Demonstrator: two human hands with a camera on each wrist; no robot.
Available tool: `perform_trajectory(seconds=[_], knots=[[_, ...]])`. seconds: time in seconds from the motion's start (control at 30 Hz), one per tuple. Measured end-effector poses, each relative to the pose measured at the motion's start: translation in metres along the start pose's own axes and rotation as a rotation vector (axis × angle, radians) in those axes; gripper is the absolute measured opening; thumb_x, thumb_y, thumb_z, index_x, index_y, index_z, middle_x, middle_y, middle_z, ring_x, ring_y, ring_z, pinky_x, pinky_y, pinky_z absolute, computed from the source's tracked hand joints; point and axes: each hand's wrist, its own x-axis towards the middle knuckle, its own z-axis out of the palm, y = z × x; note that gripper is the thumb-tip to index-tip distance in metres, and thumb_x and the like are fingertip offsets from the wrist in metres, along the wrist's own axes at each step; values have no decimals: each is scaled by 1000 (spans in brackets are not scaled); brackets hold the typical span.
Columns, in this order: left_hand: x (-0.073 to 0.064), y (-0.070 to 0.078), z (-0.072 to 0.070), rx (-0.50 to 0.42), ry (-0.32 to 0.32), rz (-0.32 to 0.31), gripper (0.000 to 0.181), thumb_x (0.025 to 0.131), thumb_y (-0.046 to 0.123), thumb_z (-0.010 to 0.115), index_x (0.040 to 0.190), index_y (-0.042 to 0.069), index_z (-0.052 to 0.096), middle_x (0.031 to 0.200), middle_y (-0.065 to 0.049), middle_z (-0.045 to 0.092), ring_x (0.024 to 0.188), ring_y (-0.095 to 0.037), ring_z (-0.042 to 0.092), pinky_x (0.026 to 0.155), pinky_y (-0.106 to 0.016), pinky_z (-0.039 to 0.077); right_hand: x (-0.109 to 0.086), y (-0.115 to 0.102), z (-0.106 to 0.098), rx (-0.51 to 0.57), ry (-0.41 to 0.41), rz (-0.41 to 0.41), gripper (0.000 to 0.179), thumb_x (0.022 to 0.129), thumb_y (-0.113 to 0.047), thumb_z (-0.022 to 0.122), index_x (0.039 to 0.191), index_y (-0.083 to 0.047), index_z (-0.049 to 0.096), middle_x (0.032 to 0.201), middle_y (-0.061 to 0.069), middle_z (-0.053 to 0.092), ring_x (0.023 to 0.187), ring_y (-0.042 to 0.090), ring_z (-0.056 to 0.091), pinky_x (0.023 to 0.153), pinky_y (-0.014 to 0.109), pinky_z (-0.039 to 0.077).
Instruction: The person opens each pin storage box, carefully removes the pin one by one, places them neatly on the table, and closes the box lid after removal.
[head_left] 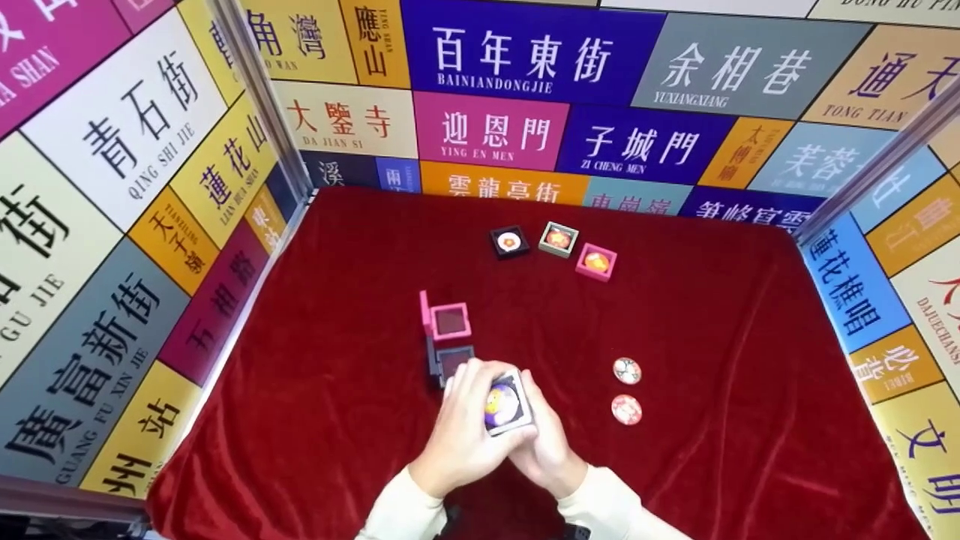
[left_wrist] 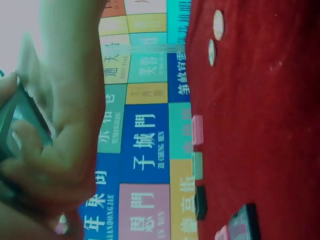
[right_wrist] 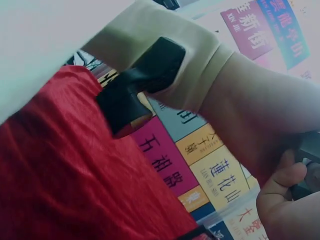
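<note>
Both hands hold a small square box [head_left: 523, 416] with a pale rim, and a round purple-and-yellow badge [head_left: 501, 403] shows inside it. The left hand [head_left: 466, 420] grips the box from the left with curled fingers and thumb. On the opposite side, the right hand [head_left: 550, 439] holds it from the right and below; part of that hand is hidden behind the box and left hand. Only a grey side of the box [right_wrist: 307, 150] appears at the right wrist view's edge. Just beyond the left hand stand a dark open box [head_left: 454, 358] and a pink open box [head_left: 451, 320].
Two loose round badges [head_left: 627, 370] lie on the red cloth [head_left: 720, 337] to the right. Farther back sit a black box [head_left: 509, 241], a grey-green box [head_left: 559, 238] and a pink box [head_left: 597, 262], each with a badge inside. Lettered panels [head_left: 532, 52] enclose the table.
</note>
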Motion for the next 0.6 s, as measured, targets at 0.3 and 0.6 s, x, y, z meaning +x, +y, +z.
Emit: perform_trajectory(seconds=[0.3, 0.6], knots=[[0, 9, -7, 266, -172, 56, 83, 92, 71, 73, 146, 11, 54, 135, 0, 58, 116, -19, 57, 96, -42, 48, -5, 4, -3, 24, -3, 28, 53, 118, -49, 26, 147, -17, 57, 134, 4, 66, 122, 18, 63, 106, 34, 50], [-3, 8, 1, 176, -103, 79, 81, 93, 71, 71, 149, 15, 55, 144, 4, 58, 120, -17, 54, 94, -39, 42, -14, 2, 3, 41, -45, -58, 53, 119, -47, 25, 144, -15, 58, 130, 3, 65, 117, 17, 64, 101, 32, 53]])
